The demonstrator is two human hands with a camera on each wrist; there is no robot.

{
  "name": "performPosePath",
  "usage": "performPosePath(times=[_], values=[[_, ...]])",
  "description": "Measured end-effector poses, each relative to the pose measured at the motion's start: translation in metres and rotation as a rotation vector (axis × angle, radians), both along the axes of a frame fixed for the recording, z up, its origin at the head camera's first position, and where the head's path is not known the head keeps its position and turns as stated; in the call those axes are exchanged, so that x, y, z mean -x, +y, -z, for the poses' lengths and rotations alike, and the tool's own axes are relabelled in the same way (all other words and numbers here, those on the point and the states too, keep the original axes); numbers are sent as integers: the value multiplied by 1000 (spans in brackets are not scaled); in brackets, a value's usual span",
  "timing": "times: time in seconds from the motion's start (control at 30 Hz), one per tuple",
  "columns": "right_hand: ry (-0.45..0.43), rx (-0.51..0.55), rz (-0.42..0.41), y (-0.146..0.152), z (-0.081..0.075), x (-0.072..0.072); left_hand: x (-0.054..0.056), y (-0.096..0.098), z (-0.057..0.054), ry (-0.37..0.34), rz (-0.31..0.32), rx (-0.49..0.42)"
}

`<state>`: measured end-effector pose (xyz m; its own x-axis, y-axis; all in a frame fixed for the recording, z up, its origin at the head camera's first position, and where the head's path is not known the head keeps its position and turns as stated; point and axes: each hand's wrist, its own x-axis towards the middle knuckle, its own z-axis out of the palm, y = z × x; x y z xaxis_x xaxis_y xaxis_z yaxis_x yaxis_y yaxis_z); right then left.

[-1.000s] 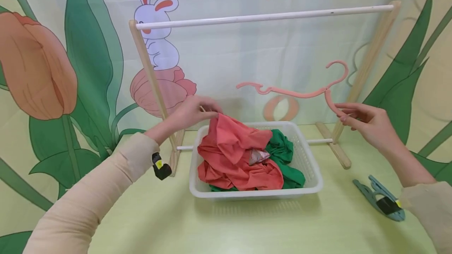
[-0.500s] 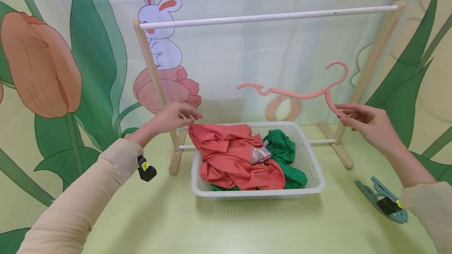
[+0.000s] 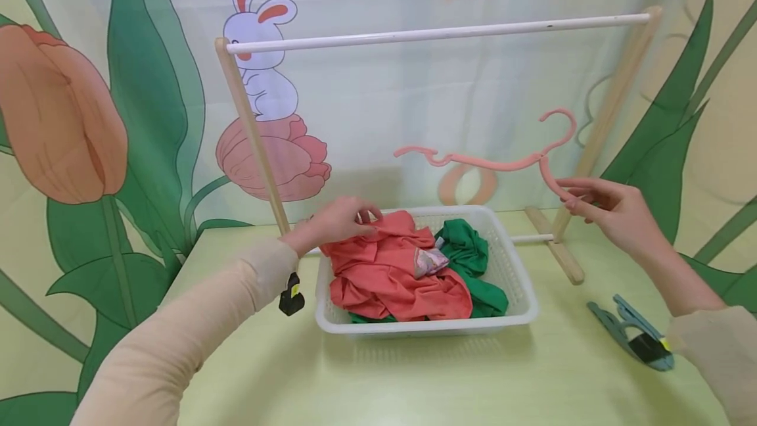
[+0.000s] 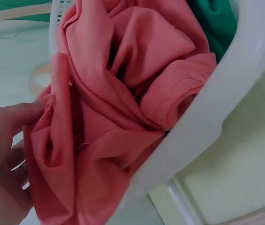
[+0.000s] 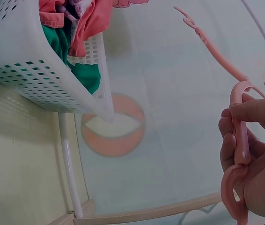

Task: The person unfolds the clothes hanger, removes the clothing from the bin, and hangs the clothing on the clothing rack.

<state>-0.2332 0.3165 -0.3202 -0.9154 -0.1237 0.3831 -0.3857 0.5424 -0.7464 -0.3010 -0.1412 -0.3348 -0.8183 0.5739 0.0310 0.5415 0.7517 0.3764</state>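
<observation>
A coral-red garment [image 3: 384, 268] lies bunched in a white plastic basket [image 3: 426, 327], with a green garment [image 3: 467, 248] partly under it. My left hand [image 3: 345, 219] is over the red garment's back left part, fingers bent with a gap between thumb and forefinger. In the left wrist view, the hand [image 4: 6, 159] is right at a raised fold, its fingertips partly hidden by cloth. My right hand [image 3: 612, 209] pinches one arm of a pink folding hanger [image 3: 497, 164] and holds it up beside the basket. The right wrist view shows thumb and fingers round the hanger [image 5: 240, 136].
Behind the basket stands a rack with a white rod [image 3: 437, 35] and wooden posts [image 3: 254, 130]. A blue-green folded hanger [image 3: 627, 334] lies on the table [image 3: 414, 386] at the right. A patterned scrap [image 3: 430, 261] shows on the red garment. A printed curtain hangs behind.
My left hand lets the lifted red cloth drop, draws back left, then returns right and lower over the garment. The right hand keeps the pink hanger almost still.
</observation>
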Motion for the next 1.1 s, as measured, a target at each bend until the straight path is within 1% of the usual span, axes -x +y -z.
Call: performPosePath(times=[0.07,0.1,0.17,0.3,0.33,0.4,0.43,0.5,0.57,0.67,0.73,0.8,0.87,0.9,0.97,1.03,1.1], values=[[-1,-3,3,0,0,-1,1,0,-2,20,12,-21],[-1,-3,3,0,0,-1,2,0,-5,28,20,-45],[1,-6,2,0,0,-1,3,-2,-16,62,12,-72],[1,6,3,0,1,-1,3,-8,-43,135,-19,-136],[1,11,2,0,1,-1,2,-10,-50,150,-27,-155],[-4,19,1,0,1,-2,-3,-17,-60,178,-11,-205],[-6,18,1,1,1,-3,-7,-22,-63,181,3,-231],[-9,17,-5,1,1,-4,-17,-34,-66,193,32,-263],[-11,12,-6,2,1,-5,-30,-48,-62,198,56,-262],[-13,8,-8,2,2,-6,-46,-70,-48,162,91,-241],[-12,8,-12,3,2,-5,-53,-83,-36,114,108,-206],[-12,9,-16,2,3,-5,-57,-92,-24,49,124,-174],[-12,8,-20,2,3,-3,-57,-97,-15,1,126,-143],[-13,6,-20,1,3,-3,-56,-98,-12,-19,116,-139],[-15,6,-17,0,3,-2,-53,-96,-10,-32,87,-150],[-17,4,-15,-1,4,0,-47,-90,-13,-6,50,-170],[-18,5,-16,-2,4,1,-40,-79,-17,29,12,-188]])
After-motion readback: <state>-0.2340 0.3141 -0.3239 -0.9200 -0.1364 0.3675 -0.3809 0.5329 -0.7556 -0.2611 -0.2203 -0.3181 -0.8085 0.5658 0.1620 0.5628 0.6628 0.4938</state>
